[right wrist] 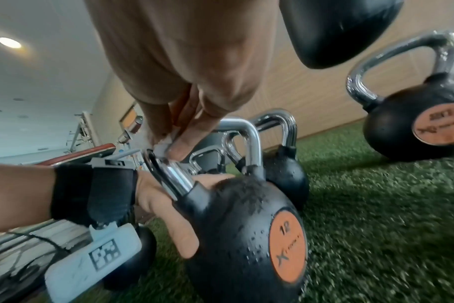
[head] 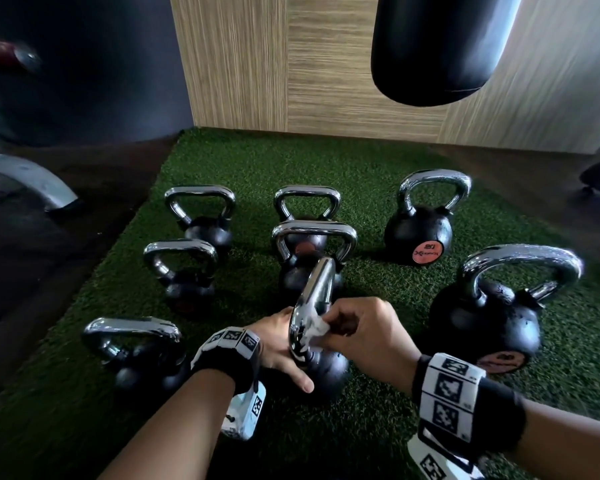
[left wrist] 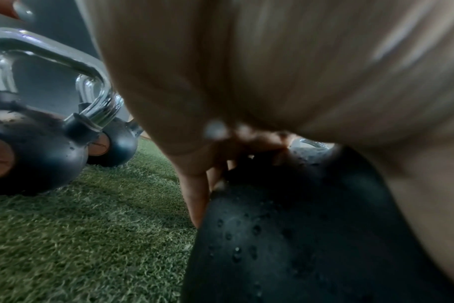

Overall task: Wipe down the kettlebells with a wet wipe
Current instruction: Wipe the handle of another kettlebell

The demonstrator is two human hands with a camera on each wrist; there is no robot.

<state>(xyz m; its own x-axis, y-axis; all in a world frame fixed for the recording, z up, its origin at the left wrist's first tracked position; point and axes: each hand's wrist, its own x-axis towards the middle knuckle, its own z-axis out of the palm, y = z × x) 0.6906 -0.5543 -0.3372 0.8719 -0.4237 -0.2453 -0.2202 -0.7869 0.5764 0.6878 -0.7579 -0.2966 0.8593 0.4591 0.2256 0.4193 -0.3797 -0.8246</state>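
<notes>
the kettlebell [head: 321, 370] being wiped stands on the green turf [head: 378, 174] nearest the person, in the middle of the group, black ball beaded with droplets and an orange "12" disc on its side in the right wrist view. its chrome handle [head: 314, 303] rises edge-on toward the camera. the wipe [head: 314, 329], a small white wad, is pressed against the handle's near bend. the right hand [head: 368, 336] pinches the wipe between thumb and curled fingers [right wrist: 184, 141]. the left hand [head: 278, 344] lies against the ball's left side at the foot of the handle, thumb [head: 300, 379] straight down the ball; whether the other fingers wrap behind cannot be told.

seven more kettlebells stand on the turf around it: three to the left, two just behind, and two larger ones to the right, the far one [head: 420, 226] marked "20". a black punching bag [head: 440, 46] hangs above, before a wood-panel wall [head: 291, 64]. a metal frame leg [head: 32, 181] sits on the dark floor at left.
</notes>
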